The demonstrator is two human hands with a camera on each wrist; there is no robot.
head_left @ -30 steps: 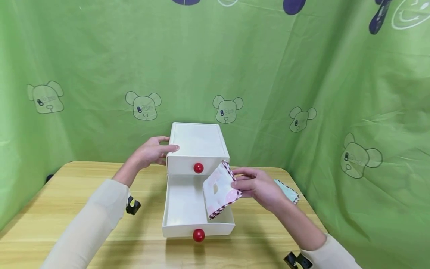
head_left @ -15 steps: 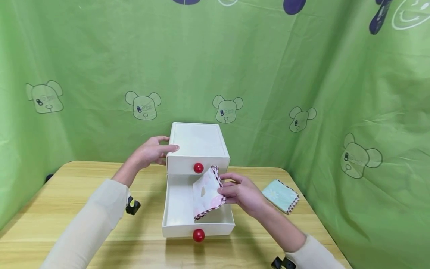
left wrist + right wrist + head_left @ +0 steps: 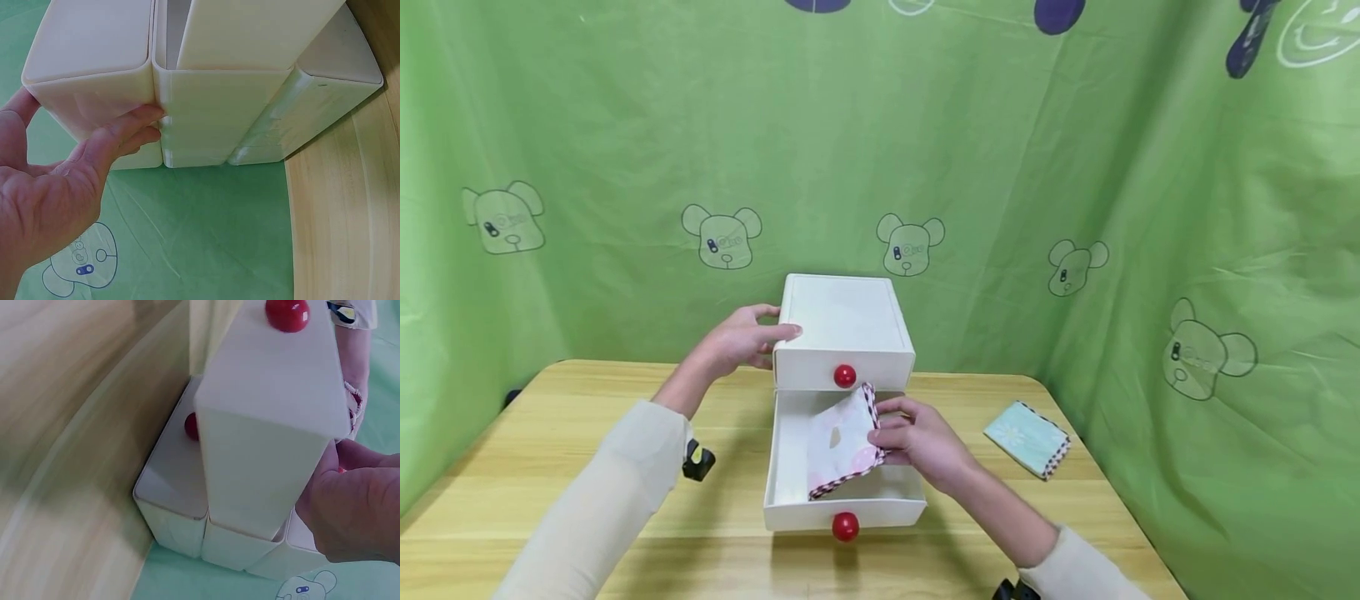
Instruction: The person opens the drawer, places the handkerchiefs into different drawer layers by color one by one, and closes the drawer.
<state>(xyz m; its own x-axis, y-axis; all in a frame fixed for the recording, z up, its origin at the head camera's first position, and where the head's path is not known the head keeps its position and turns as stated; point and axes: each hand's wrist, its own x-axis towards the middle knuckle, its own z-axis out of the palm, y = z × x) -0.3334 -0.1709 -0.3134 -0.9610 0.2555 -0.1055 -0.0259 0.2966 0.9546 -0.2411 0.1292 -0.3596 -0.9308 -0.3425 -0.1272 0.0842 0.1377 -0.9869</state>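
Note:
A white stacked drawer cabinet (image 3: 846,312) stands mid-table with round red knobs. Its middle drawer (image 3: 805,515) is pulled out. At the cabinet's upper left edge, my left hand (image 3: 741,337) rests with the thumb on top; the left wrist view shows the other fingers (image 3: 140,119) against the side wall. My right hand (image 3: 925,442) pinches the striped edge of a folded white-and-pink handkerchief (image 3: 842,442), tilted inside the pulled-out drawer. In the right wrist view, the drawer mostly hides the handkerchief; a bit of trim (image 3: 355,403) shows. A folded mint-green handkerchief (image 3: 1026,439) lies right of the cabinet.
A wooden table (image 3: 647,500) carries everything. Behind it and along the right hangs a green curtain (image 3: 820,150) printed with bear heads. The pulled-out drawer's front panel and knob (image 3: 846,527) jut toward me.
My right hand has moved left and slightly down with the white-and-pink handkerchief, further into the drawer. The mint-green handkerchief has come into full sight. My left hand stays where it was.

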